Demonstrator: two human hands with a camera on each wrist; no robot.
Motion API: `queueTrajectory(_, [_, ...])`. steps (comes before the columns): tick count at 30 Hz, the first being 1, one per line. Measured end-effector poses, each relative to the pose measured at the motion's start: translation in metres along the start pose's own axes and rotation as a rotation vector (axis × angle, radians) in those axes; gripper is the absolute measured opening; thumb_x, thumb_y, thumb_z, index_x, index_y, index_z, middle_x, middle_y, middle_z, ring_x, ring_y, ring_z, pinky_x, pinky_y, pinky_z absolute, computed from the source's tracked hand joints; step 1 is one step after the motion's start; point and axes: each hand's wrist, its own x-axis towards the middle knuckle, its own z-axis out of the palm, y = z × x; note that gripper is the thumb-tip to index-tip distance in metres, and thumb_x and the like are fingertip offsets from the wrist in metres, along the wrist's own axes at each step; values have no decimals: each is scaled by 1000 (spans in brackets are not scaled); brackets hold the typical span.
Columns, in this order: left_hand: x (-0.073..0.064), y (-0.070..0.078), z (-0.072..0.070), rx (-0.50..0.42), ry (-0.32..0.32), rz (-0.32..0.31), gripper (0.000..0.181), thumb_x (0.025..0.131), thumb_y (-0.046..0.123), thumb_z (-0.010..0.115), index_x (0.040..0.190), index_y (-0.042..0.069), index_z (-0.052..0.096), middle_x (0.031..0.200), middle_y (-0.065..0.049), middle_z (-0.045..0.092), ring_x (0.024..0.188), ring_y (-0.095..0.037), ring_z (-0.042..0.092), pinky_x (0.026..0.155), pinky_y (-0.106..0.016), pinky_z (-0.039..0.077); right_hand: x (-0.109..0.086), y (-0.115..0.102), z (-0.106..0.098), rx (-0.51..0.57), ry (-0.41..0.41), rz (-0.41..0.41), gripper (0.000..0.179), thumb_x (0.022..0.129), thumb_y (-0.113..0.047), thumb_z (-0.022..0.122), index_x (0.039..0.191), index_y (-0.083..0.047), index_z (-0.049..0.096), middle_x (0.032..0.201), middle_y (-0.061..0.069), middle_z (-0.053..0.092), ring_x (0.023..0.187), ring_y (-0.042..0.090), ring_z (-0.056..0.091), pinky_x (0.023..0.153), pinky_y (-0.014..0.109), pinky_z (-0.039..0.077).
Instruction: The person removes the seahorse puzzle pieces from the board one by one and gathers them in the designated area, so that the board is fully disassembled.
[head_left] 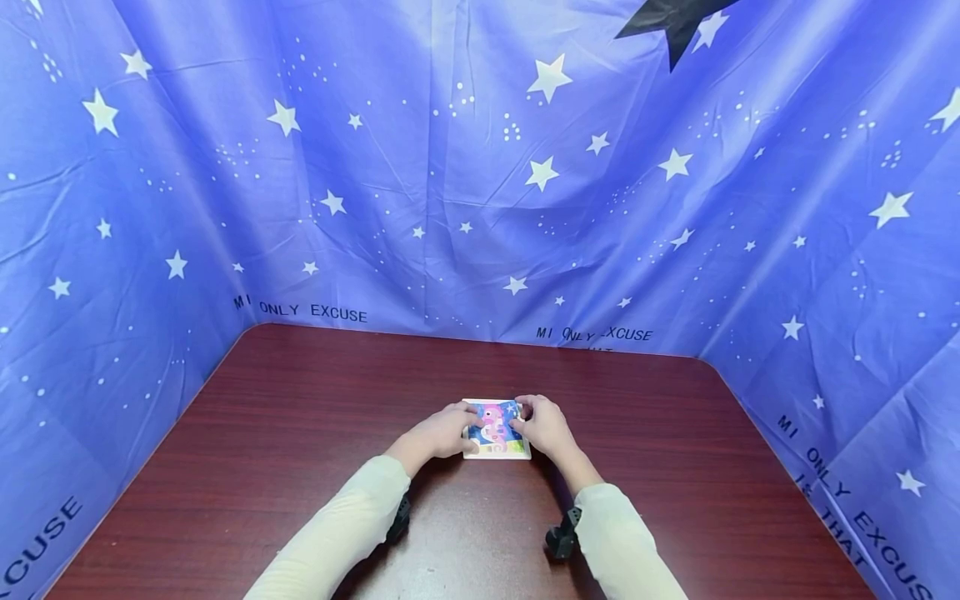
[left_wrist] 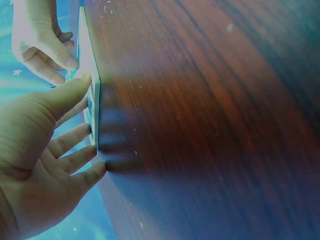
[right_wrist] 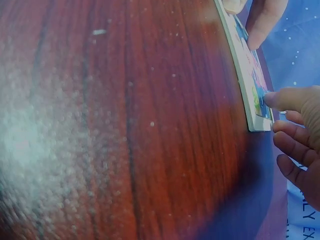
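A small flat picture board [head_left: 495, 432] lies on the table, with a white border and a pink seahorse on blue. At its left side, my left hand [head_left: 447, 431] touches the board with thumb and fairly straight, spread fingers. My right hand [head_left: 547, 430] grips the right side, its thumb on the picture and its other fingers bent beside the edge. The left wrist view shows the board's thin edge [left_wrist: 98, 112] low against the tabletop. In the right wrist view, the right thumb [right_wrist: 289, 99] rests on the picture near a corner.
The dark red wood-grain table [head_left: 322, 392] has rounded far corners. Blue star-printed cloth [head_left: 420, 167] hangs around its back and sides. A black wrist device [head_left: 562, 535] sits under the right sleeve, and another [head_left: 400, 521] is at the left sleeve.
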Motion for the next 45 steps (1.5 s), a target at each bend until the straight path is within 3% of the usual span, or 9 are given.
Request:
queueTrajectory(19, [1,0,0,-9,0,-6,41,86,23,66,125,13,60,141,-9,45,138,-29,32,112,-40,31,0,-1,-2,-134,27,-96,39,76,-21,75,110,-6,65,78,3,55,68,13,48,63,28,40])
queueTrajectory(39, [-1,-1,0,-41,1,-4,40,86,21,67,124,12,61,140,-10,45,138,-28,31,112,-41,31,-2,-4,-4,-134,-10,-97,39,78,-20,74,114,-9,63,80,1,54,65,12,46,59,26,39])
queueTrajectory(45, [-2,2,-1,-13,1,-5,40,86,24,66,125,13,60,141,-9,45,137,-28,32,111,-41,32,-1,-5,-5,-141,-14,-101,38,79,-20,73,114,-11,63,81,2,55,66,12,46,60,26,39])
